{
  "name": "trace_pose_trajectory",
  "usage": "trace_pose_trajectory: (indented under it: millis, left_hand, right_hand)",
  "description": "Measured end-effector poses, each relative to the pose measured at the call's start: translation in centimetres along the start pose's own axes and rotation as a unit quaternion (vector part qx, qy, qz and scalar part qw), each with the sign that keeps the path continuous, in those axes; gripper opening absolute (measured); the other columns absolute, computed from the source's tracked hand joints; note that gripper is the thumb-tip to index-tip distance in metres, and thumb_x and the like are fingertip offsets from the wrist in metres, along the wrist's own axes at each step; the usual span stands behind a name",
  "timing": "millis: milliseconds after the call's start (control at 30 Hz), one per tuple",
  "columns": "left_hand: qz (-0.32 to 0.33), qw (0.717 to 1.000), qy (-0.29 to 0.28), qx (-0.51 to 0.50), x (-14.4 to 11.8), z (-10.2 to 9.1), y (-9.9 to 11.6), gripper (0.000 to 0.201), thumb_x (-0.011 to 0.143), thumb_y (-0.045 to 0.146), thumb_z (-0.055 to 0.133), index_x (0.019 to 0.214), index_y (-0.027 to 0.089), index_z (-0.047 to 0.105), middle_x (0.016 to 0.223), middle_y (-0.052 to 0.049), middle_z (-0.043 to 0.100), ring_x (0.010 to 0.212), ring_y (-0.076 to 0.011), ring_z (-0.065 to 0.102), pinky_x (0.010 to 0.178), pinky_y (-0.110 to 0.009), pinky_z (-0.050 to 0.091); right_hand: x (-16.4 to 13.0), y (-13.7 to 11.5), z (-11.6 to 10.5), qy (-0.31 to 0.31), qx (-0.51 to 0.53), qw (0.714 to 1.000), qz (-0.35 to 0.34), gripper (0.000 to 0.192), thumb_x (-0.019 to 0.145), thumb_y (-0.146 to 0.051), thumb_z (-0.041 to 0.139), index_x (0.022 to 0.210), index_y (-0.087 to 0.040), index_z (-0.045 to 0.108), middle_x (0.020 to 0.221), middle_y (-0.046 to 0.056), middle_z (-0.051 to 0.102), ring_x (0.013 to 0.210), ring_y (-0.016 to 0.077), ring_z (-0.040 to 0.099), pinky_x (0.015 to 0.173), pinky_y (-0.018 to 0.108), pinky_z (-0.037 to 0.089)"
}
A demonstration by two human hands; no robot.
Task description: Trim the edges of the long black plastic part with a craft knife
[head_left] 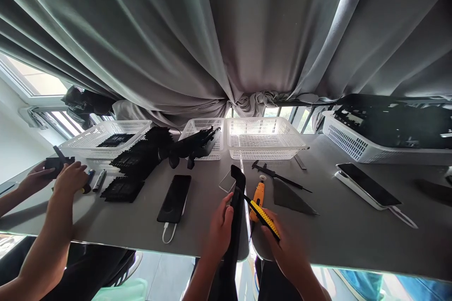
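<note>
My left hand grips a long black plastic part that stands upright at the table's near edge. In my right hand is a yellow and black utility knife, and its blade tip touches the black part near the top. Just behind the knife an orange tool lies on the grey table. Beyond that tool rests a black caliper.
A co-worker's two hands at the left hold a small black part. White baskets line the back; a pile of black parts lies left of them. Phones lie on the table. Grey curtain hangs behind.
</note>
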State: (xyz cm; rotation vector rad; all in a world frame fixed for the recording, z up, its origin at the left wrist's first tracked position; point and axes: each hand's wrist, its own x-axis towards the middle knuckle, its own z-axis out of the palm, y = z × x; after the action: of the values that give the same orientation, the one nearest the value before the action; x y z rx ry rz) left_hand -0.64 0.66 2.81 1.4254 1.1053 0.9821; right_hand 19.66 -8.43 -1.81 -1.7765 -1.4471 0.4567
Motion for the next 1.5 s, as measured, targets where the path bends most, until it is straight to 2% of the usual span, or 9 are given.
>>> trace_pose_trajectory:
  millis: [133, 233, 433, 567, 733, 1033, 1200, 1367, 1500]
  left_hand:
    - [-0.018, 1.0, -0.002, 0.009, -0.1, -0.1, 0.6, 0.061, 0.106, 0.056, 0.05, 0.157, 0.023, 0.06, 0.123, -0.011, 0.079, 0.115, -0.0322, 0.072, 0.105, -0.045, 0.053]
    - [-0.025, 0.999, -0.026, 0.006, -0.2, -0.1, 0.9, 0.063, 0.104, 0.06, 0.051, 0.152, 0.021, 0.064, 0.103, -0.009, 0.079, 0.096, -0.03, 0.071, 0.091, -0.042, 0.056]
    - [-0.026, 0.997, -0.076, -0.001, -0.4, -0.2, 1.4, 0.055, 0.107, 0.056, 0.048, 0.15, 0.025, 0.062, 0.119, -0.008, 0.075, 0.102, -0.0263, 0.069, 0.092, -0.037, 0.054]
    - [-0.03, 0.996, -0.087, 0.002, -0.5, -0.3, 1.3, 0.052, 0.109, 0.055, 0.047, 0.151, 0.027, 0.059, 0.119, -0.007, 0.075, 0.1, -0.0253, 0.068, 0.089, -0.036, 0.053]
    - [-0.022, 0.997, -0.077, -0.008, -0.4, -0.3, 0.9, 0.051, 0.109, 0.055, 0.046, 0.148, 0.025, 0.059, 0.112, -0.006, 0.074, 0.098, -0.0251, 0.068, 0.09, -0.038, 0.053]
    - [-0.012, 0.997, -0.07, -0.006, -0.4, -0.4, 0.6, 0.06, 0.109, 0.063, 0.046, 0.156, 0.026, 0.055, 0.136, -0.01, 0.072, 0.119, -0.0289, 0.068, 0.106, -0.043, 0.052]
    - [-0.045, 0.998, -0.033, -0.014, -0.6, -0.4, 0.8, 0.073, 0.108, 0.071, 0.042, 0.164, 0.026, 0.045, 0.127, -0.01, 0.075, 0.109, -0.0288, 0.071, 0.101, -0.044, 0.056]
    - [-0.036, 0.999, -0.009, 0.001, -0.5, -0.4, 0.6, 0.068, 0.108, 0.07, 0.044, 0.156, 0.023, 0.055, 0.147, -0.014, 0.068, 0.125, -0.0314, 0.068, 0.105, -0.045, 0.054]
    - [-0.015, 1.0, -0.006, 0.004, -0.2, -0.5, 0.4, 0.06, 0.108, 0.066, 0.048, 0.146, 0.024, 0.065, 0.145, -0.013, 0.071, 0.134, -0.0324, 0.065, 0.111, -0.047, 0.052]
  right_hand:
    - [-0.1, 0.2, 0.2, 0.006, -0.001, 1.0, -0.005, 0.049, 0.106, -0.057, 0.051, 0.147, -0.035, 0.068, 0.145, 0.004, 0.075, 0.125, 0.0289, 0.077, 0.096, 0.039, 0.066]
    - [0.0, 0.3, 0.3, 0.005, -0.001, 1.0, -0.006, 0.05, 0.107, -0.057, 0.049, 0.147, -0.034, 0.068, 0.145, 0.006, 0.075, 0.125, 0.0292, 0.076, 0.096, 0.039, 0.066]
    - [0.0, -0.2, 0.1, -0.022, -0.024, 0.999, 0.017, 0.051, 0.109, -0.057, 0.045, 0.15, -0.033, 0.064, 0.149, 0.006, 0.073, 0.123, 0.0285, 0.077, 0.094, 0.04, 0.066]
    - [-0.1, -0.5, 0.1, 0.003, -0.035, 0.999, 0.014, 0.049, 0.11, -0.055, 0.044, 0.149, -0.033, 0.064, 0.142, 0.005, 0.076, 0.115, 0.0279, 0.08, 0.087, 0.038, 0.067]
    - [0.0, -0.3, 0.1, 0.003, -0.035, 0.999, 0.009, 0.049, 0.11, -0.056, 0.044, 0.148, -0.033, 0.065, 0.143, 0.006, 0.076, 0.116, 0.0282, 0.08, 0.087, 0.038, 0.067]
    - [-0.4, -0.9, -0.2, 0.053, 0.008, 0.998, -0.015, 0.048, 0.107, -0.055, 0.05, 0.142, -0.028, 0.069, 0.138, 0.008, 0.078, 0.118, 0.0286, 0.078, 0.096, 0.04, 0.066]
    - [-0.4, -0.5, -0.4, 0.043, 0.016, 0.998, -0.037, 0.044, 0.106, -0.051, 0.054, 0.141, -0.028, 0.069, 0.138, 0.009, 0.078, 0.12, 0.0284, 0.078, 0.096, 0.039, 0.066]
    - [-0.3, -0.2, -0.4, 0.045, 0.028, 0.997, -0.051, 0.042, 0.107, -0.051, 0.056, 0.138, -0.027, 0.071, 0.135, 0.009, 0.079, 0.118, 0.0281, 0.079, 0.094, 0.038, 0.067]
    - [0.2, -0.7, -0.5, 0.078, 0.023, 0.994, -0.075, 0.039, 0.107, -0.048, 0.058, 0.137, -0.028, 0.074, 0.127, 0.009, 0.081, 0.113, 0.0279, 0.079, 0.092, 0.039, 0.066]
